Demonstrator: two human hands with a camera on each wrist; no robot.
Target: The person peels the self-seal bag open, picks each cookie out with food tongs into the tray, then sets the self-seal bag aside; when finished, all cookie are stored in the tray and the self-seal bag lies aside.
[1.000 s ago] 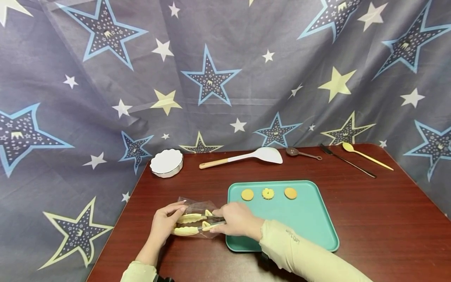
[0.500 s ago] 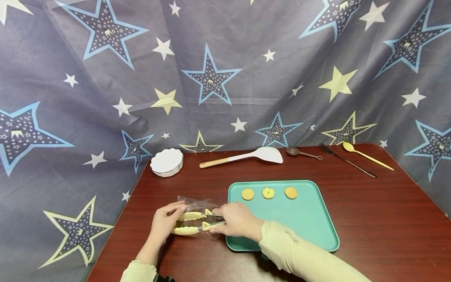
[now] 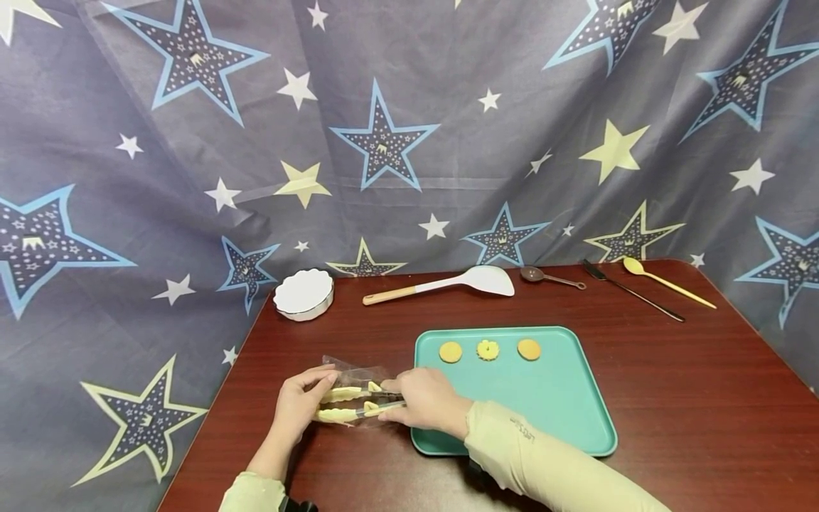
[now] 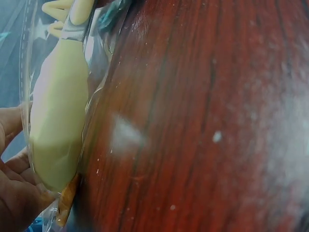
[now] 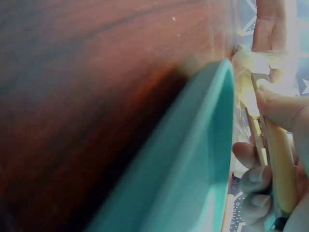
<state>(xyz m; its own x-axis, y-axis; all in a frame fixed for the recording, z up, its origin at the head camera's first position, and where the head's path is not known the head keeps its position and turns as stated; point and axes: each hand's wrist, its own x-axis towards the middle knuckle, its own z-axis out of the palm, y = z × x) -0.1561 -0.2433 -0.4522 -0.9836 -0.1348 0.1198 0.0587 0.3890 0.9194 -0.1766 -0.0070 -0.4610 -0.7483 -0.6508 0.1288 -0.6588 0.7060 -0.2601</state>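
My right hand grips a pair of tongs with pale yellow scalloped heads, over the tray's left edge. Both heads point left inside a clear plastic bag and stand a little apart. At the bag's far left end, my left hand holds the plastic between thumb and fingers. In the left wrist view, a golden-brown edge, maybe a cookie, shows beside the tip of one tong head. The right wrist view has my thumb and curled fingers around the tongs' handles.
A teal tray carries three round cookies along its back. Behind it lie a white turner, a brown measuring spoon, a thin dark-headed utensil and a yellow spoon. A white fluted dish stands back left.
The tongs' two arms have come slightly closer together, the near one shifting away from me. My right hand has moved slightly left. My left hand stays in place.
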